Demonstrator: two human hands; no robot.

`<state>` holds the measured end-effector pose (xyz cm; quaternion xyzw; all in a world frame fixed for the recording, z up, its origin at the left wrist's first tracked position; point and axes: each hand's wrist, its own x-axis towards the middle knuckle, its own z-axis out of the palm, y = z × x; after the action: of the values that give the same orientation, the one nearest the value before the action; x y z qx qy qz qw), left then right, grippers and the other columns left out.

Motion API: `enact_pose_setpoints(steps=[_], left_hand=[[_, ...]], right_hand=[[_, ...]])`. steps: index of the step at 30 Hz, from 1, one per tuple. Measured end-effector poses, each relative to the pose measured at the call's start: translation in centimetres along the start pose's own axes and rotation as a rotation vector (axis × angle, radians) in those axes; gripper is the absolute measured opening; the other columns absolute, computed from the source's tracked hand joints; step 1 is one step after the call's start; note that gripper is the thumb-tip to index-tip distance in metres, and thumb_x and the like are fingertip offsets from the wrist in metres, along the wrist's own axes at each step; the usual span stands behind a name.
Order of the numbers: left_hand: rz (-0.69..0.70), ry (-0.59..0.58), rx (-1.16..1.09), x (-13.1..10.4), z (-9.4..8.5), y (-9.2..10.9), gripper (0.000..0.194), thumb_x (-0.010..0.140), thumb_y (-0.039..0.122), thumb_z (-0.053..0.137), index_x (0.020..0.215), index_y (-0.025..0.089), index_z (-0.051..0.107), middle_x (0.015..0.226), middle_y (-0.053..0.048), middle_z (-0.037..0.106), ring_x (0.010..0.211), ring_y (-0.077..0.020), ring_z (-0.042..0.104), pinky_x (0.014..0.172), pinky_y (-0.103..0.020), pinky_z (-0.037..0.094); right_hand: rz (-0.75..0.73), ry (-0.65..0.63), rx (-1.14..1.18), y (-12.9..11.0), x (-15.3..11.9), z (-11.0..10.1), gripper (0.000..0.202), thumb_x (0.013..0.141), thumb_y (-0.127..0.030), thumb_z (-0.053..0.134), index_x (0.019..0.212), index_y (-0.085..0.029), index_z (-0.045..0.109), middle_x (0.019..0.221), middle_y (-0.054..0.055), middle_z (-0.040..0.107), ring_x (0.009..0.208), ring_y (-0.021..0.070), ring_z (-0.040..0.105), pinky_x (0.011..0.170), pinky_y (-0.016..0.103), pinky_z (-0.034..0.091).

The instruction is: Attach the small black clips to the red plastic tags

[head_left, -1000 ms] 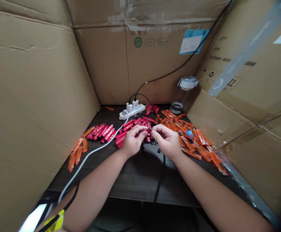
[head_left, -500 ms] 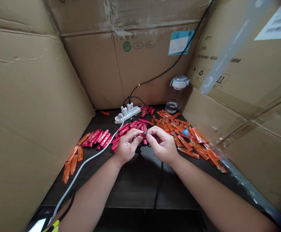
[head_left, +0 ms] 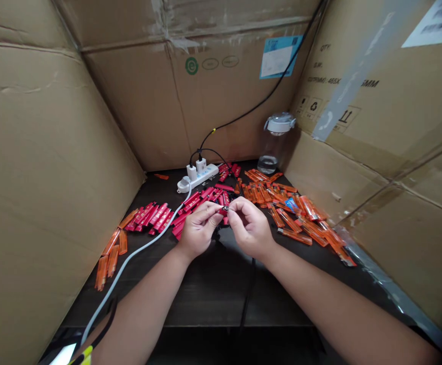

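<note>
My left hand (head_left: 200, 229) and my right hand (head_left: 250, 228) meet over the middle of the dark table, thumbs and fingers closed in a pinch. Between the fingertips is what looks like a red lighter (head_left: 224, 208), its small metal end showing. Most of its body is hidden by my fingers. Just behind and beside my left hand lie several red lighters (head_left: 191, 202). To the right of my right hand spreads a pile of orange see-through lighters (head_left: 289, 221). Another group of red lighters (head_left: 156, 215) lies farther left.
A white power strip (head_left: 198, 178) with chargers plugged in stands at the back; its white cable (head_left: 130, 258) runs forward on the left. A water bottle (head_left: 270, 147) stands at the back right. More orange lighters (head_left: 112, 259) lie at left. Cardboard walls (head_left: 221, 106) enclose the table.
The view has shifted slightly, so the scene sits a little farther left and higher. Both hands keep their pinch on the small piece, with hardly any movement of the fingers.
</note>
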<state>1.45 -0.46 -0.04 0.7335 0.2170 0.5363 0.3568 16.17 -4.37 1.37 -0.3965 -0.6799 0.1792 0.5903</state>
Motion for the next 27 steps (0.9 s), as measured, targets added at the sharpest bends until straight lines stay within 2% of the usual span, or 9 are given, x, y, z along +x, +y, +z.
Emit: enact_pose_setpoints(steps=[15,27], left_hand=[[0.011,0.003,0.040,-0.01,-0.13,0.11,0.021,0.087,0.023,0.059,0.103,0.021,0.073,0.089,-0.005,0.063,0.083,-0.0130,0.059,0.074,-0.024,0.050],[0.012,0.019,0.008,-0.02,0.03,0.32,0.020,0.088,0.024,0.059,0.102,0.021,0.073,0.086,-0.005,0.062,0.080,-0.0128,0.059,0.072,-0.024,0.050]], right_hand=[[0.026,0.011,0.057,-0.09,-0.01,-0.11,0.013,0.089,-0.018,0.051,0.076,-0.018,0.054,0.073,0.001,0.050,0.067,0.0132,0.047,0.062,0.028,0.040],[0.081,0.006,0.045,-0.16,-0.31,0.01,0.015,0.090,-0.025,0.050,0.077,-0.019,0.052,0.074,0.003,0.050,0.066,0.0142,0.048,0.058,0.027,0.041]])
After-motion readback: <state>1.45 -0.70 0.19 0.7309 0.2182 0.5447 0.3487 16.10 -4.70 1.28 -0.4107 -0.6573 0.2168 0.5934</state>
